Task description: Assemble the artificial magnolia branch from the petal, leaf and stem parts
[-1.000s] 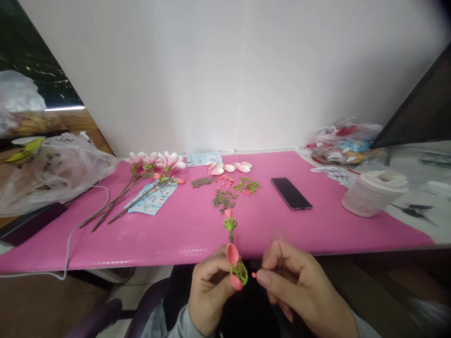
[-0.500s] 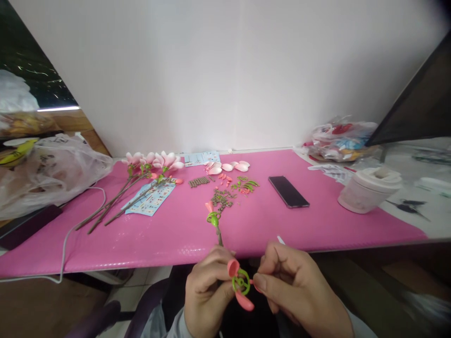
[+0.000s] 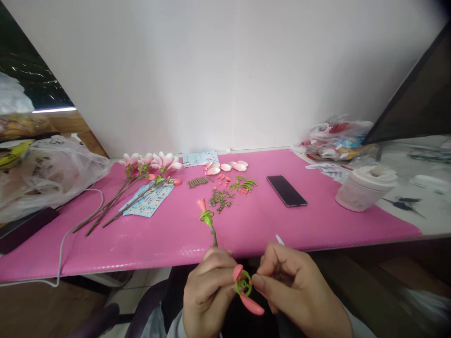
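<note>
From my distant seat I see the left hand (image 3: pixel 207 291) closed around the branch (image 3: pixel 213 233), leaving its near ring (image 3: pixel 243 284) free outside the fingers, I think for easy reach. One petal (image 3: pixel 252 306) hangs low from this ring. The right hand (image 3: pixel 299 291) is pinched at the ring's edge; a trace of pink shows at its fingertips, so I judge that it grips a small piece. The branch's far bud (image 3: pixel 201 205) points over the worktop (image 3: pixel 162 244). Beyond, brown bits (image 3: pixel 220 201), rods (image 3: pixel 198 182) and green parts (image 3: pixel 248 185) lie in groups, probably so each kind is quickly found. At left, flowers (image 3: pixel 165 162) rest partly upon a sheet (image 3: pixel 151 202), perhaps to be apart from the loose parts. A phone (image 3: pixel 286 191) lies at right.
</note>
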Action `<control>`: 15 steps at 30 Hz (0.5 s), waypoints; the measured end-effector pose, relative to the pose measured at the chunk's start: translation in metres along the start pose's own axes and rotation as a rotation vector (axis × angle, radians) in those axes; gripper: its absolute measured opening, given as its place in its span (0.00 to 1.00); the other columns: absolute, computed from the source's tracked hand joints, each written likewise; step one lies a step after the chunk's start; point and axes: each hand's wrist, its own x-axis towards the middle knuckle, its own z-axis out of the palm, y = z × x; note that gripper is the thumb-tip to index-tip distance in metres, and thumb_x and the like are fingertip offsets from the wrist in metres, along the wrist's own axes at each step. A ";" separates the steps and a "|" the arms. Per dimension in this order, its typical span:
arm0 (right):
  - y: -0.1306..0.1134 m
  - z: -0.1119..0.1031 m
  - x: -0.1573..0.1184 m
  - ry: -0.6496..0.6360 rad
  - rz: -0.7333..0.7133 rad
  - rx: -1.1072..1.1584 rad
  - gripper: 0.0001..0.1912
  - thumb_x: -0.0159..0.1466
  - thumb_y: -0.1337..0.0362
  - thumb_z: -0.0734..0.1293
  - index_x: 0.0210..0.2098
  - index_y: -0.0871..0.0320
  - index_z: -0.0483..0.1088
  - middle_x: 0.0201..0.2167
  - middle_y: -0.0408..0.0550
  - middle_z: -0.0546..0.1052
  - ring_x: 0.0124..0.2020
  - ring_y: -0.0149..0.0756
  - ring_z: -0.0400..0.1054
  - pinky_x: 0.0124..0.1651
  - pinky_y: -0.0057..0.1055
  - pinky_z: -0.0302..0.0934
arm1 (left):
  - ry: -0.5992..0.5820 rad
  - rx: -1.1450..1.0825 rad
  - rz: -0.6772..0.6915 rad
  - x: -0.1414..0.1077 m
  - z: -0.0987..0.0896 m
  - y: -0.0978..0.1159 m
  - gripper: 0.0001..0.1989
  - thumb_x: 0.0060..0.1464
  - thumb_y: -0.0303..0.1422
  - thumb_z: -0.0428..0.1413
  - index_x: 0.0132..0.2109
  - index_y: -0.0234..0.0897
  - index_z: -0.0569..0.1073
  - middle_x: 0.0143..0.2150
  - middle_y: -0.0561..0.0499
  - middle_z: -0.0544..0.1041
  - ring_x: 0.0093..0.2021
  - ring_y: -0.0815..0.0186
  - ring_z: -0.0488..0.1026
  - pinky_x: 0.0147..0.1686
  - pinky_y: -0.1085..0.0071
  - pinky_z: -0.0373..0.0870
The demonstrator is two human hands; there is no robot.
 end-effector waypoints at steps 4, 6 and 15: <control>-0.001 0.004 0.000 0.088 -0.056 -0.129 0.10 0.53 0.66 0.64 0.18 0.58 0.58 0.15 0.39 0.63 0.18 0.25 0.56 0.21 0.23 0.50 | -0.034 0.102 0.051 0.000 0.000 0.000 0.08 0.52 0.21 0.54 0.37 0.35 0.75 0.30 0.46 0.74 0.34 0.62 0.69 0.36 0.66 0.66; -0.001 0.005 0.000 0.100 -0.065 -0.165 0.10 0.52 0.67 0.64 0.18 0.57 0.58 0.15 0.39 0.62 0.18 0.26 0.56 0.21 0.23 0.50 | -0.049 0.144 0.074 -0.001 0.000 0.000 0.08 0.51 0.20 0.54 0.36 0.34 0.75 0.30 0.45 0.74 0.34 0.62 0.68 0.37 0.65 0.66; 0.002 -0.016 -0.002 -0.113 -0.057 0.122 0.16 0.63 0.51 0.58 0.35 0.58 0.65 0.17 0.38 0.66 0.14 0.22 0.53 0.17 0.20 0.49 | 0.028 -0.031 -0.059 -0.001 0.002 0.000 0.06 0.54 0.25 0.53 0.32 0.35 0.75 0.28 0.49 0.72 0.31 0.66 0.68 0.32 0.71 0.65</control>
